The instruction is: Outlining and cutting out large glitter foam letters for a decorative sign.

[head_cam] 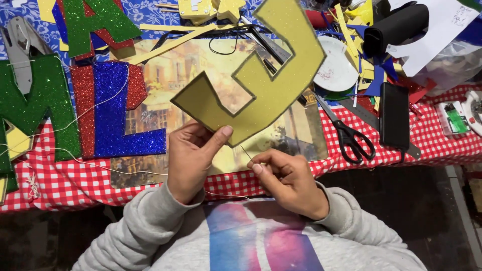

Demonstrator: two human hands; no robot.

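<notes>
Above L hand (190,156) grip, yellow letter (261,80) pinched; R hand (291,181) pinches needle (246,153).

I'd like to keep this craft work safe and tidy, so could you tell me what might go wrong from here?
The needle pinched in the right hand points toward the left hand, whose thumb grips the yellow glitter letter, so a slip might prick it. The white thread trails loosely across the checked tablecloth and other letters, and could snag. The letter, held by one edge, may bend.
</notes>
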